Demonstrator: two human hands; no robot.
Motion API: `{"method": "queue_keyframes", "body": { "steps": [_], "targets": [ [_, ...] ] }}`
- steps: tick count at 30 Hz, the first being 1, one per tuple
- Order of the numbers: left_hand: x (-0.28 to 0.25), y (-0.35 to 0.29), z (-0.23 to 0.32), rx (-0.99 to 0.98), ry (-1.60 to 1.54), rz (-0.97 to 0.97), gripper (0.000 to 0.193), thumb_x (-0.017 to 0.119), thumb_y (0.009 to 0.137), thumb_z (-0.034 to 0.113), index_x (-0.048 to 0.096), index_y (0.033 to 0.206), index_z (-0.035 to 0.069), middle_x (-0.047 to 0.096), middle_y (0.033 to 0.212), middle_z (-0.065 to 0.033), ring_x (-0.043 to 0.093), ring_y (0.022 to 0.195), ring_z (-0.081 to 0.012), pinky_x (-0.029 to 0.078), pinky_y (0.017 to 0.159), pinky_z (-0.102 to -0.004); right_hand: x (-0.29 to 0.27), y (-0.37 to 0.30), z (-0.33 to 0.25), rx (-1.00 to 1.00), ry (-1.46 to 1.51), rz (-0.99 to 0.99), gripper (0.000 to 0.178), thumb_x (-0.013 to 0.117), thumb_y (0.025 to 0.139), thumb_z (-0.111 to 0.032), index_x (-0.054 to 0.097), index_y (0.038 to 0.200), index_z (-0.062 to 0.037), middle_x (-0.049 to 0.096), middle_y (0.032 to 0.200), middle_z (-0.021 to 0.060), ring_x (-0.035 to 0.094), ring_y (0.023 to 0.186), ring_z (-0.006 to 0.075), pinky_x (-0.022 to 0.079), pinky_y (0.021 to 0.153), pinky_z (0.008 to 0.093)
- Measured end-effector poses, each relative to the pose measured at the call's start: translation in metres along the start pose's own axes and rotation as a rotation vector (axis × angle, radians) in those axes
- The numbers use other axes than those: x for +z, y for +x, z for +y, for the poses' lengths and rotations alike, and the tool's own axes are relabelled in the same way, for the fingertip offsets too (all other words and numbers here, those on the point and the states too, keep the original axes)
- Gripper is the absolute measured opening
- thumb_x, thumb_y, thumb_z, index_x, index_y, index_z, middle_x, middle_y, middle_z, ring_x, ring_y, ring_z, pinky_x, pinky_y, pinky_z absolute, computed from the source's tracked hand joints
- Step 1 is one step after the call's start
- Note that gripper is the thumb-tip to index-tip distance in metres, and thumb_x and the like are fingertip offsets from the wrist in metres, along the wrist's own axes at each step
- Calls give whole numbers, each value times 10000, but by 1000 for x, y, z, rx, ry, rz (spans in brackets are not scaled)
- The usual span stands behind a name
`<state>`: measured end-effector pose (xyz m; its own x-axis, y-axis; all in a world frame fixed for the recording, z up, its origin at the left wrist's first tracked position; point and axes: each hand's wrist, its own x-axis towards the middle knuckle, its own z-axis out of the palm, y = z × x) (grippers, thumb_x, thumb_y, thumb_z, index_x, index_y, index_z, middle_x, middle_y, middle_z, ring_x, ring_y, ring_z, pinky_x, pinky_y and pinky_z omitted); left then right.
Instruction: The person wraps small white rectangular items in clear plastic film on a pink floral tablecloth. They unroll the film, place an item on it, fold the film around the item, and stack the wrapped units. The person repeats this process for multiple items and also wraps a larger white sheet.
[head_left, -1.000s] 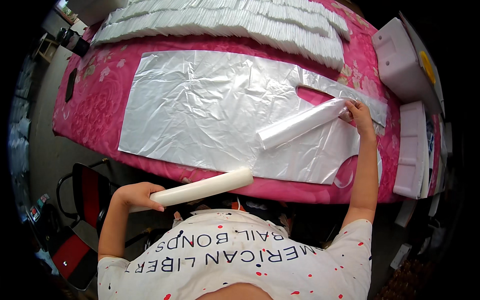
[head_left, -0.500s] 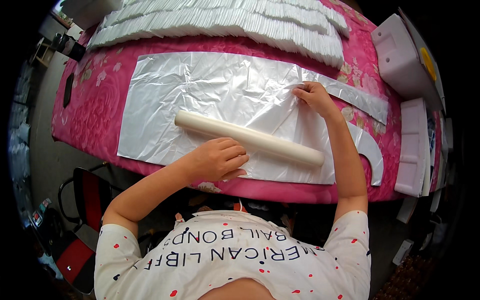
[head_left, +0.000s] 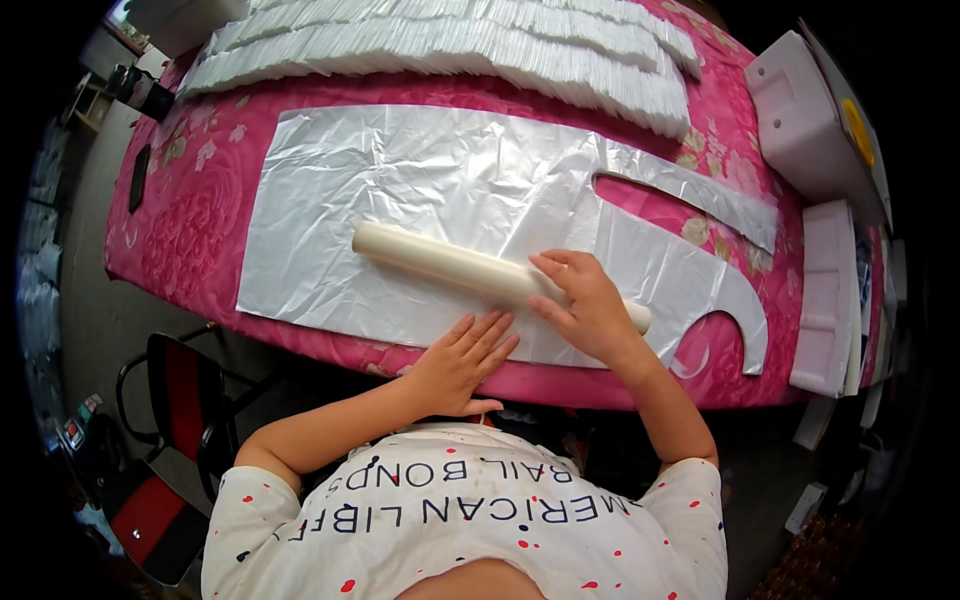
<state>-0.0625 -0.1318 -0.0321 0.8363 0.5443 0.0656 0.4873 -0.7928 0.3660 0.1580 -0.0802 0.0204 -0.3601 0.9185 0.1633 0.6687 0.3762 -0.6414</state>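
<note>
A thin, shiny white plastic sheet [head_left: 330, 190] lies spread on the table, with curved cut-outs and two strap-like strips at its right end. Across it, at a slant, rests a cream-white tube [head_left: 440, 262]. My right hand [head_left: 585, 300] is over the tube's right half, fingers on the far side and thumb on the near side, gripping it. On the sheet's near edge my left hand [head_left: 462, 360] lies flat, fingers spread and holding nothing, just short of the tube.
A pink flowered cloth [head_left: 185, 230] covers the table. Long rows of folded white plastic pieces [head_left: 450, 50] stand along the back. White foam boxes [head_left: 800, 100] sit at the right, a dark phone-like slab [head_left: 138, 178] at the left edge. A red-and-black chair [head_left: 185, 385] is at the lower left.
My right hand let go of the sheet near its upper cut-out and came down onto the tube. My left hand moved slightly nearer to me and flattened out. The sheet's cut-out now lies spread.
</note>
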Motion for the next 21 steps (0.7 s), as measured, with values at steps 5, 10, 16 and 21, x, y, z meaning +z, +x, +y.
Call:
{"method": "queue_keyframes", "body": {
  "steps": [5,10,16,21],
  "targets": [
    [9,1,16,-70,44,8,815,459,780,594,335,1335,10,207,1427,-227,170,1341,-350,114,1077,-464,4,-31,1,33,-315,78,500,662,701,-115,536,1184,-85,569,1033,73,541,891,254,433,785,373],
    [3,-1,17,-65,6,-30,810,496,777,555,310,1350,14,191,1438,-213,159,1348,-334,104,1084,-453,-43,-66,64,273,-458,276,500,635,742,-98,511,1227,-91,566,1057,101,528,916,281,429,806,369],
    [-20,2,-14,151,-88,-130,803,559,756,480,295,1357,18,221,1442,-164,187,1350,-270,128,1088,-433,-62,-86,60,328,-398,316,505,639,738,-76,512,1227,-86,570,1075,118,529,943,285,427,824,368],
    [1,1,1,109,149,-118,773,613,709,376,330,1338,27,256,1426,-163,208,1340,-284,139,1086,-446,-21,-57,3,17,-232,103,498,668,657,-48,562,1142,-90,582,1054,72,535,957,260,406,843,372]
  ]
}}
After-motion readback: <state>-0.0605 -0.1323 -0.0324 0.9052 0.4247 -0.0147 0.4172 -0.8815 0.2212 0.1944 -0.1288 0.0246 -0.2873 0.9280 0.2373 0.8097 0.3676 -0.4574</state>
